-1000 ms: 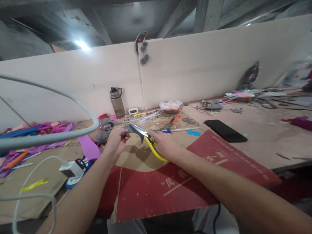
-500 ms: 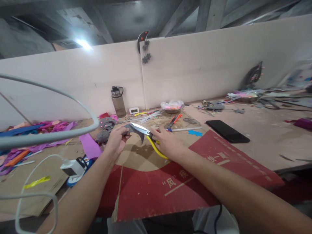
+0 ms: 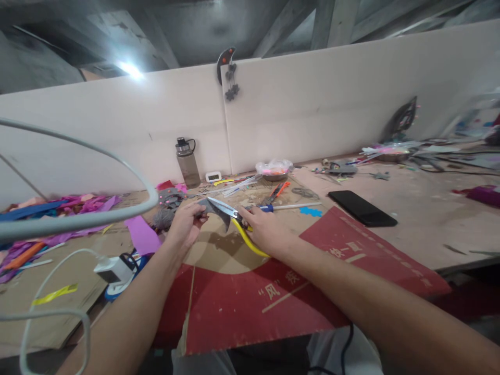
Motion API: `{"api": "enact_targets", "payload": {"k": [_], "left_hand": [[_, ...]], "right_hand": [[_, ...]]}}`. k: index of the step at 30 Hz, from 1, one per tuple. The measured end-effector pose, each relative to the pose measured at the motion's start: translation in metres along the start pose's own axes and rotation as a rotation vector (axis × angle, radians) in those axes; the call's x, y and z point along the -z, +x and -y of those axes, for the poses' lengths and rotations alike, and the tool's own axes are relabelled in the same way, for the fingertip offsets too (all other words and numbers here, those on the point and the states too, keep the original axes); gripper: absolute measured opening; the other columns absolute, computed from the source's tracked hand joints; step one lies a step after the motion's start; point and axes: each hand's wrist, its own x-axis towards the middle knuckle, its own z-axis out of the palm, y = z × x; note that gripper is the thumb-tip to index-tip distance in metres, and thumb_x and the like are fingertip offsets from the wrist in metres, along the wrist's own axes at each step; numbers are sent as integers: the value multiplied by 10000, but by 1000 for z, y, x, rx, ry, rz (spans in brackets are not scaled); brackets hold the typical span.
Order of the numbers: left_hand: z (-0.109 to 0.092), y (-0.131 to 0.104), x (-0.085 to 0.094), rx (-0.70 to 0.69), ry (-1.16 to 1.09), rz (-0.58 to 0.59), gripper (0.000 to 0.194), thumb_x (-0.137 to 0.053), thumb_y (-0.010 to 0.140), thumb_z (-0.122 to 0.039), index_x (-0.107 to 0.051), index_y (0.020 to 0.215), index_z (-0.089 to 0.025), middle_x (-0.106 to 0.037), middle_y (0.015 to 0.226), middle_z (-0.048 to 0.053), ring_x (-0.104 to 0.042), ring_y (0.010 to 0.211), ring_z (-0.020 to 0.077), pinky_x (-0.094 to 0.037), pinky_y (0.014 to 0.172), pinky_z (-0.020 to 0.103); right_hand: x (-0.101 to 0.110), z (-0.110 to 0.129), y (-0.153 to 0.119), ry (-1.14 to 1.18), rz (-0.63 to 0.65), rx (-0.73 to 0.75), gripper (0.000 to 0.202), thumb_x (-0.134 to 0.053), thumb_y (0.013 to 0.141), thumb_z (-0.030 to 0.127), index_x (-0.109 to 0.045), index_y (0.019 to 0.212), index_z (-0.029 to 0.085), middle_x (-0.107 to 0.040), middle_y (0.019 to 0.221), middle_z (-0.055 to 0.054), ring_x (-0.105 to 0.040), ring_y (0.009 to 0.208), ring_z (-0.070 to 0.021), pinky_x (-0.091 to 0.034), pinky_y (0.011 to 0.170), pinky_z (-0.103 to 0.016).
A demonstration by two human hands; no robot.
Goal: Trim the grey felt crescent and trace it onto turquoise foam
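Observation:
My left hand [image 3: 186, 223] pinches one end of a curved dark grey felt piece [image 3: 222, 214], held above the cardboard. Around the yellow-handled scissors [image 3: 250, 242] my right hand [image 3: 266, 229] is closed, partly covering the handles. The scissors' blades point up and left and lie along the upper edge of the felt, close to my left fingers. Whether the blades are biting into the felt I cannot tell. Under both hands lies a red and brown cardboard sheet [image 3: 230, 317], with the shadow of the felt on it.
A black phone [image 3: 361, 207] lies to the right. Behind stand a bottle [image 3: 188, 164], a small white clock [image 3: 213, 177] and a bowl [image 3: 274, 176]. Coloured scraps [image 3: 78, 208] and a white charger [image 3: 114, 271] are on the left. A grey tube [image 3: 117, 213] crosses the left foreground.
The view has shifted very slightly. The scissors' blades look closer together and turned a little. My left hand keeps its hold on the felt.

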Motion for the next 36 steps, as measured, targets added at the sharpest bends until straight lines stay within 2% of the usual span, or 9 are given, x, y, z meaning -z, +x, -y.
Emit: {"api": "enact_targets", "payload": {"k": [4, 10, 17, 21, 25, 28, 32, 36], "left_hand": [[-1, 0, 0, 13, 8, -4, 176, -678, 488, -69, -515, 516, -128, -499, 540, -8, -447, 506, 70, -293, 429, 184], [-3, 1, 1, 53, 17, -41, 146, -650, 483, -65, -526, 536, -120, -500, 538, -5, -431, 485, 64, -288, 413, 174], [-5, 2, 2, 115, -21, -8, 145, -645, 487, -46, -541, 564, -113, -510, 549, -2, -418, 469, 54, -282, 391, 155], [-4, 2, 4, 144, -42, 30, 173, -694, 509, -39, -543, 559, -108, -526, 554, 9, -456, 492, 63, -322, 409, 157], [-2, 3, 5, 66, -35, 44, 230, -798, 529, -90, -616, 669, -103, -574, 602, 8, -513, 533, 71, -389, 464, 164], [0, 6, 6, -35, -44, -46, 330, -843, 505, -125, -654, 776, -128, -616, 642, -5, -550, 555, 75, -401, 495, 172], [1, 10, 10, -163, -52, -169, 363, -866, 488, -188, -661, 785, -157, -670, 734, -10, -599, 621, 87, -388, 505, 178], [0, 8, 11, -159, -55, -203, 340, -862, 507, -240, -656, 767, -162, -693, 781, -5, -611, 647, 93, -430, 557, 201]], "right_hand": [[1, -1, 1, 61, 15, -33, 405, -418, 912, 284, -446, 1313, 238, -646, 1033, -104, -643, 825, -241, -439, 696, -322], [-1, -4, 3, 125, -34, -77, 409, -444, 897, 273, -460, 1305, 244, -567, 1160, -117, -626, 902, -227, -441, 750, -311], [2, -1, 1, 68, 1, -43, 461, -427, 910, 283, -416, 1370, 252, -527, 1201, -132, -609, 926, -229, -444, 755, -320], [-1, -4, 1, 105, 7, -65, 448, -433, 909, 292, -426, 1354, 246, -561, 1177, -125, -614, 928, -229, -443, 764, -321], [-5, -8, 3, 205, -9, -102, 404, -472, 885, 304, -480, 1284, 238, -608, 1100, -109, -622, 929, -228, -438, 772, -306], [-5, -7, 2, 223, -22, -95, 400, -470, 883, 294, -490, 1279, 240, -608, 1123, -109, -618, 955, -226, -429, 804, -307], [-2, -3, 0, 221, -19, -81, 453, -470, 883, 281, -451, 1335, 253, -583, 1203, -110, -598, 1025, -229, -415, 846, -309], [1, 2, -3, 219, -28, -78, 433, -456, 901, 310, -448, 1332, 265, -575, 1212, -102, -602, 1001, -224, -424, 813, -305]]}}
